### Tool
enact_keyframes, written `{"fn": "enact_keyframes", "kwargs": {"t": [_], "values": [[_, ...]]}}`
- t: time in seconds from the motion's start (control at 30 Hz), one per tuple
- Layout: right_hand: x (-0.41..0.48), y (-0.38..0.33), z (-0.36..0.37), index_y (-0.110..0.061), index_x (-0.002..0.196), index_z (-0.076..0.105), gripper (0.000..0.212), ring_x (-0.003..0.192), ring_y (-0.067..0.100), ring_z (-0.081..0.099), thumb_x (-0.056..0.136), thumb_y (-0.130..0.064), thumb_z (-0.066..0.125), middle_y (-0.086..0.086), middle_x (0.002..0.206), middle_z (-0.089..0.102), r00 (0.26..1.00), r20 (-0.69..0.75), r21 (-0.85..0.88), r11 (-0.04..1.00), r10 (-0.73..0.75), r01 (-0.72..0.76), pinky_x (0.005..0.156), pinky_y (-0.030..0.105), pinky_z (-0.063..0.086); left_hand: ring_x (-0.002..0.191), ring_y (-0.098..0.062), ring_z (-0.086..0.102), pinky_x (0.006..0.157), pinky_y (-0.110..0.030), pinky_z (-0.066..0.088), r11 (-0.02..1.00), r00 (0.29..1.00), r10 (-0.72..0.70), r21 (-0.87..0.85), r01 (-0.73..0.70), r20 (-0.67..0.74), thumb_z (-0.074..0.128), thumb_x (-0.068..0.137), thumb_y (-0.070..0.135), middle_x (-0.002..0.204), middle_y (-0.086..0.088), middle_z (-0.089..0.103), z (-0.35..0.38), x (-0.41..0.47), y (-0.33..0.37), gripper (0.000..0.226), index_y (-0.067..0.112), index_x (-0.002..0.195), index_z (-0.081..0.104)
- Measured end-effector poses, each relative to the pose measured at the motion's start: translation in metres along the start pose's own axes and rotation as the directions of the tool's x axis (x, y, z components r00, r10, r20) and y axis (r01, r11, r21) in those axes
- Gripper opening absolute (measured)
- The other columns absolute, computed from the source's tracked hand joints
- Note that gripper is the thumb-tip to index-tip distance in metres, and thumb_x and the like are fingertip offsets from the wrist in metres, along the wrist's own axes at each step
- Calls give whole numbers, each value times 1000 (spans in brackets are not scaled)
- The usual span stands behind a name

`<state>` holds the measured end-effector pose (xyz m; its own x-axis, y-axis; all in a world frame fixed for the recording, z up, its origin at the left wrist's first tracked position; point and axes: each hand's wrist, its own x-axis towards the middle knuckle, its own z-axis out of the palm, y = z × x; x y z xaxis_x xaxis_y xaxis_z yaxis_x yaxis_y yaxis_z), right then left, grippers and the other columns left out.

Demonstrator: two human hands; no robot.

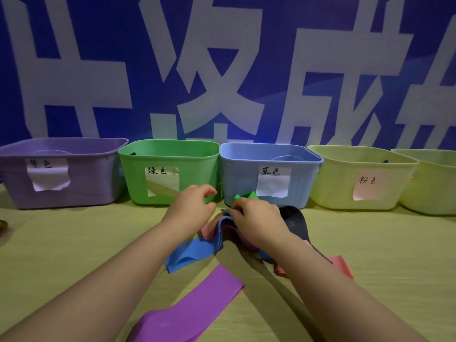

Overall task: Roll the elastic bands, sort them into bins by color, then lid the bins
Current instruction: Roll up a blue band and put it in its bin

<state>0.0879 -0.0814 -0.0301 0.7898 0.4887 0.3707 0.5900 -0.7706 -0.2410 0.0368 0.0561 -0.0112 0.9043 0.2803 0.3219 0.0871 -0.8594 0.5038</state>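
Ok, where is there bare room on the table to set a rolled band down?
Bare cloth lies left, before the purple bin, and right, before the yellow bin, beyond the pink band. Crowded: the middle, where piled bands lie before the green bin and blue bin.

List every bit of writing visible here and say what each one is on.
"紫色", first character partly smudged: purple bin's label.
"绿色": green bin's label.
"蓝色": blue bin's label.
"粉色": pink label on the nearer yellow bin.
Huge white characters on the blue backdrop: cropped by the frame; one looks like "成".
Small print on the black band: too small to read.
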Motion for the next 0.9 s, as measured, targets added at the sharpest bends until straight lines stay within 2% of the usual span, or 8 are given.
{"fn": "enact_keyframes", "kwargs": {"t": [0.17, 0.3, 0.37, 0.43, 0.6, 0.67, 0.77, 0.9], "values": [[-4, -2, -3, -35, 117, 56, 48, 107, 19, 52, 78, -64, 54, -4, 112, 59, 986, 108, -62, 989, -129, 136, 90, 38, 32, 122, -28, 46, 96, -34, 41, 950, 956, -166, 298, 89, 241, 57, 84, 49, 137, -10, 43, 5, -8, -12, 63, 23, 138, 38], [-3, -5, -1, -34, 116, 57, 31, 109, 23, 51, 85, -38, 55, -3, 114, 58, 983, 58, -153, 971, -177, 184, 91, 36, 31, 114, -26, 51, 83, -30, 41, 923, 911, -181, 383, 28, 370, 54, 85, 54, 127, -8, 54, 6, -18, -12, 61, 18, 132, 39], [-2, -7, -3, -30, 110, 61, 25, 108, 24, 52, 89, -35, 51, -1, 111, 60, 988, -31, -115, 982, -153, 148, 86, 34, 32, 108, -24, 53, 75, -28, 37, 927, 911, -163, 375, 10, 378, 57, 84, 51, 120, -6, 58, 4, -21, -10, 57, 18, 128, 41], [-1, -10, -8, -26, 105, 64, 24, 104, 24, 53, 90, -37, 50, 1, 106, 61, 987, -101, -78, 990, -124, 116, 81, 33, 32, 108, -24, 54, 77, -28, 39, 935, 915, -157, 356, 15, 372, 61, 83, 48, 121, -6, 58, 3, -21, -10, 62, 20, 133, 38], [4, -8, -20, -18, 96, 67, 22, 94, 27, 55, 91, -33, 52, 6, 98, 64, 976, -213, 85, 995, -37, 56, 79, 38, 43, 100, -23, 56, 71, -28, 39, 987, 942, -127, 131, 90, 311, 64, 80, 49, 120, -7, 56, 5, -19, -12, 78, 22, 141, 23], [5, -10, -26, -15, 94, 66, 22, 90, 26, 56, 92, -32, 51, 6, 94, 65, 968, -251, 215, 976, 30, 26, 77, 38, 44, 105, -22, 56, 78, -27, 41, 995, 962, -97, -9, 103, 256, 64, 81, 48, 124, -4, 57, 7, -18, -9, 90, 21, 147, 9], [8, -15, -37, -15, 89, 63, 20, 84, 21, 56, 92, -29, 50, 1, 85, 65, 943, -306, 410, 912, 129, 8, 72, 34, 43, 91, -22, 61, 77, -31, 44, 967, 993, -41, -244, 67, 109, 66, 82, 39, 100, -3, 66, 8, -15, -5, 93, 24, 148, 2], [16, -19, -52, -21, 86, 58, 14, 77, 13, 50, 94, -27, 49, -11, 72, 54, 916, -345, 536, 844, 206, 12, 65, 27, 32, 75, -23, 57, 72, -39, 44, 897, 1000, 6, -442, -11, -13, 68, 82, 22, 76, -3, 58, 6, -10, 3, 84, 25, 146, 15]]}}
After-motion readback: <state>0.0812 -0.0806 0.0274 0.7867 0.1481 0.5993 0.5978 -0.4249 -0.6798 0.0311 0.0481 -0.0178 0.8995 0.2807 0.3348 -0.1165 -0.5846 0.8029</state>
